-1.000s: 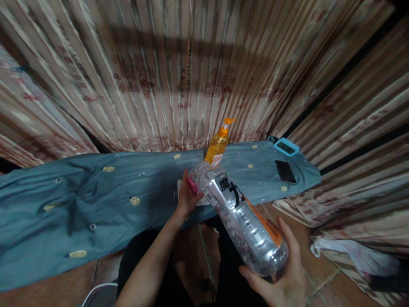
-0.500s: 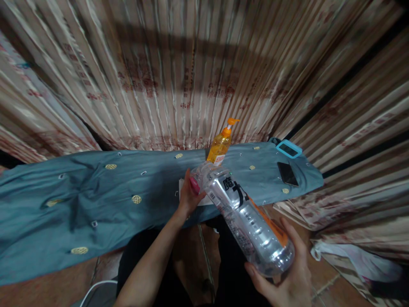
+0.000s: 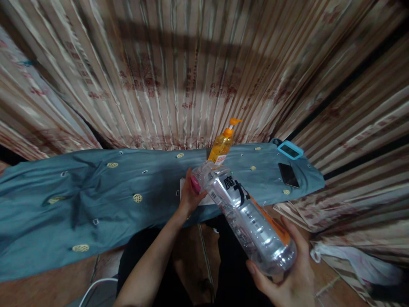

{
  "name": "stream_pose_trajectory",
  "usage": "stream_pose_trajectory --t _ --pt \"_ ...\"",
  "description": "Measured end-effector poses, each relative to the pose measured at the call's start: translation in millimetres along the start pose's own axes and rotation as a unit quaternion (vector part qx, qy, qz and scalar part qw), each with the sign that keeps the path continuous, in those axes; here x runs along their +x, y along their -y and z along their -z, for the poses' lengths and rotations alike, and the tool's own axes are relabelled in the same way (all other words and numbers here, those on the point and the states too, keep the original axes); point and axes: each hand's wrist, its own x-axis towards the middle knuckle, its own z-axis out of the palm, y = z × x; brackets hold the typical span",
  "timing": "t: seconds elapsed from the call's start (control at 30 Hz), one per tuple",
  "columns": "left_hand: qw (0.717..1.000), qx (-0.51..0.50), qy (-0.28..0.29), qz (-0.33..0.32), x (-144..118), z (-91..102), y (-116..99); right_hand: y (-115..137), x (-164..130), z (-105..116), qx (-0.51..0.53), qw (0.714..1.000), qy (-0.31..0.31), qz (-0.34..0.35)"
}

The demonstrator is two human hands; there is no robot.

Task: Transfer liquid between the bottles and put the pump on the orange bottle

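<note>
A clear plastic bottle (image 3: 247, 217) is lying tilted in the air in front of the person, its base near and to the right, its neck pointing far and left, over the near edge of a blue cloth (image 3: 96, 200). The right hand (image 3: 287, 277) is cupping the base from below, fingers curling up around the rounded bottom and pressing on it. The left hand (image 3: 191, 194) is closing around the neck end, thumb and fingers wrapped where the cap would be; the cap itself is hidden by the fingers, so whether it is on cannot be told. The bottle is looking nearly empty, so it is probably light, and its thin ribbed walls are likely to dent under a hard squeeze; the glossy wrapper with black characters and an orange band is looking smooth and possibly slippery. The stiffer places to take hold appear to be the neck and the moulded base, which is where both hands are sitting. Just beyond the neck, an orange pump bottle (image 3: 220, 147) is standing upright on the cloth, and a white paper (image 3: 204, 198) is lying under the left hand. Farther right on the cloth, a dark phone (image 3: 288, 175) and a light-blue device (image 3: 290, 150) are resting near the corner. A striped curtain (image 3: 191, 72) is hanging behind everything.
</note>
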Motion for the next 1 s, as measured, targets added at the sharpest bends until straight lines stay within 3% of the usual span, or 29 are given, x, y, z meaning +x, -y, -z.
stream_pose_trajectory --t 0.37,0.57,0.77,1.0 --pt "1.000 0.015 0.017 0.021 0.4 4.0 -7.2 -3.6 1.9 1.4 -0.008 1.000 0.003 0.030" --pt "0.999 0.028 0.014 0.015 0.1 4.6 -8.4 -14.0 5.4 4.0 -0.029 0.993 0.017 0.111" --pt "1.000 0.027 0.010 0.008 -0.4 4.8 -6.9 -3.2 4.6 3.9 -0.014 0.999 0.007 0.042" --pt "1.000 0.002 0.012 0.006 0.6 2.2 -2.7 0.2 5.0 4.1 -0.007 0.999 0.013 0.033"
